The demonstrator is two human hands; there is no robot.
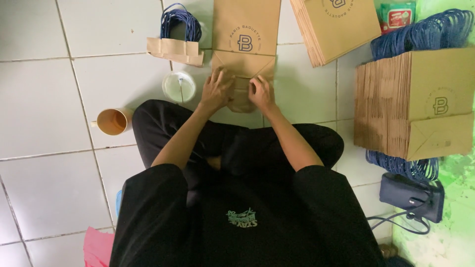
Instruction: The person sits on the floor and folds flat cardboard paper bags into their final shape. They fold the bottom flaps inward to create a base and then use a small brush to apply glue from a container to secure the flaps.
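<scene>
- Head view, flat brown paper bag (246, 34): lying on the white tiled floor (44, 89) just ahead of crossed legs in black trousers; long axis running straight away from the body, folded base end nearest the knees, mouth end pointing off past the top edge of the frame.
- Left hand (216, 90): fingers spread, pressing flat on the left side of the folded base flaps; not closed round anything.
- Right hand (259, 92): fingers bent, tips pinching or pressing the right flap fold; whether gripped or merely pressed, cannot tell.
- Round lidded tub, pale contents (179, 87): on the floor just beside the left hand. Risk, judged: knocked by a sideways sweep of the wrist.
- Tan plastic mug (113, 121): near the left knee, open-topped. Risk, judged: tipped by a shift of the leg, wetting paper nearby.
- Blue cord handles with paper strip (179, 34): beside the bag, upper left; apart from both hands.
- Stack of flat bags (336, 27): upper right, edges fanned.
- Bundle of finished bags with blue handles (413, 101): far right, standing on edge.
- Dark pouch with strap (413, 198): lower right.
- Risk on the bag itself, judged: uneven pressure between the hands skewing the base crease; flaps springing open if let go early; thin paper tearing at the fold corner under a hard pinch.
</scene>
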